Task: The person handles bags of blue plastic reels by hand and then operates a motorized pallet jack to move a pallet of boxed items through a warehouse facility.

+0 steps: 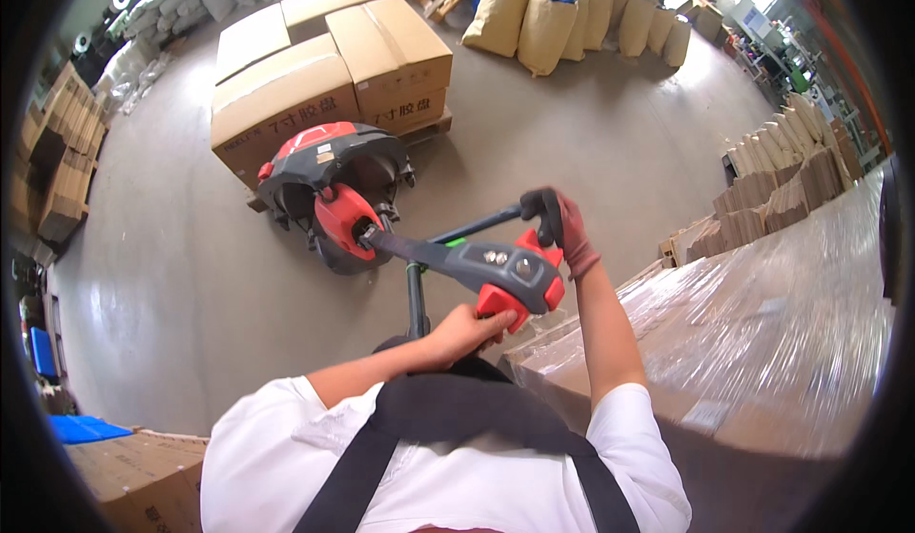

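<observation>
Closest to the camera, the person's left hand [469,328] is curled around the near grip of the red and grey handle [510,276] of a pallet truck. The fingers are closed on it, with the thumb up by the red part. A bit farther out, the right hand [564,233], in a reddish glove, is wrapped tight around the black loop at the far end of the same handle. Just to the right of both arms is a big stack wrapped in shiny plastic film [762,314]. From the handle a long dark bar runs down to the pallet truck [334,195], a red and black machine that sits on the grey floor [172,285], out in front of the person and a little left. It looks heavy and hard, so I think it will move slowly and not bend at all. The handle grips look like the right place to hold it. Its far end is tucked under a pallet with large brown cardboard boxes [324,71]. Way at the back, tan sacks [548,19] lean together near the wall.
</observation>
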The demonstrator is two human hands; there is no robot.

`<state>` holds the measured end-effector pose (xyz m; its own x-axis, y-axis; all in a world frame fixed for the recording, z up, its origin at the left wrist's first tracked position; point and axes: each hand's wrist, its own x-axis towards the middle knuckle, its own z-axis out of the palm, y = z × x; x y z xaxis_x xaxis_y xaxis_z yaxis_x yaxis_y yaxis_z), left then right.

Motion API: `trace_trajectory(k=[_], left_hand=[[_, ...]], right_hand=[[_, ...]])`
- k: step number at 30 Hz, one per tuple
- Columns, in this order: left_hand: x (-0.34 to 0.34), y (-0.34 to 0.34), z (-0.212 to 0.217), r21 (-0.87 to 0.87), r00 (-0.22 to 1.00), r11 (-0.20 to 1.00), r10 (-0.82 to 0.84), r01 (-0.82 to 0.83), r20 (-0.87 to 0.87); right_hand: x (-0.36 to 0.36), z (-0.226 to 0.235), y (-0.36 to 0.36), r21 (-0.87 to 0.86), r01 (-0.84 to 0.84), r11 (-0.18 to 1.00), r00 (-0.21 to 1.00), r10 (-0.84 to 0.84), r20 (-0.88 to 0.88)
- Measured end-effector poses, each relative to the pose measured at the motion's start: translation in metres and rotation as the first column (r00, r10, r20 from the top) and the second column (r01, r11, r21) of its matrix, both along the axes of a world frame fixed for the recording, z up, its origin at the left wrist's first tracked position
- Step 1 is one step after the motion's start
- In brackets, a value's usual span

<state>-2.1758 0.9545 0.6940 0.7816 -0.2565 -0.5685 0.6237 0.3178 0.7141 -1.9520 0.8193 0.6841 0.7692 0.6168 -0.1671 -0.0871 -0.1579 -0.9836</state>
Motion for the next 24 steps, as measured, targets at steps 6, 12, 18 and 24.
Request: trace_trajectory(k=[6,12,18,24], left_hand=[[0.116,0.054,0.033,-0.096,0.951,0.947,0.298,-0.306,-0.088],[0.173,0.140,0.030,-0.085,0.824,0.820,0.567,-0.566,-0.006],[0.218,0.102,0.037,0.018,0.656,0.659,0.751,-0.752,-0.074],[0.285,0.025,0.037,0.262,0.554,0.602,0.797,-0.754,-0.239]], right_hand=[[0.133,-0.012,0.095,0.312,-0.104,0.944,0.986,0.139,-0.093],[0.227,-0.011,0.244,0.232,-0.292,0.928,0.905,0.190,0.380],[0.304,0.003,0.243,0.033,-0.783,0.621,0.578,0.707,0.407],[0.368,0.013,0.262,-0.374,-0.788,-0.490,-0.481,0.868,-0.124]])
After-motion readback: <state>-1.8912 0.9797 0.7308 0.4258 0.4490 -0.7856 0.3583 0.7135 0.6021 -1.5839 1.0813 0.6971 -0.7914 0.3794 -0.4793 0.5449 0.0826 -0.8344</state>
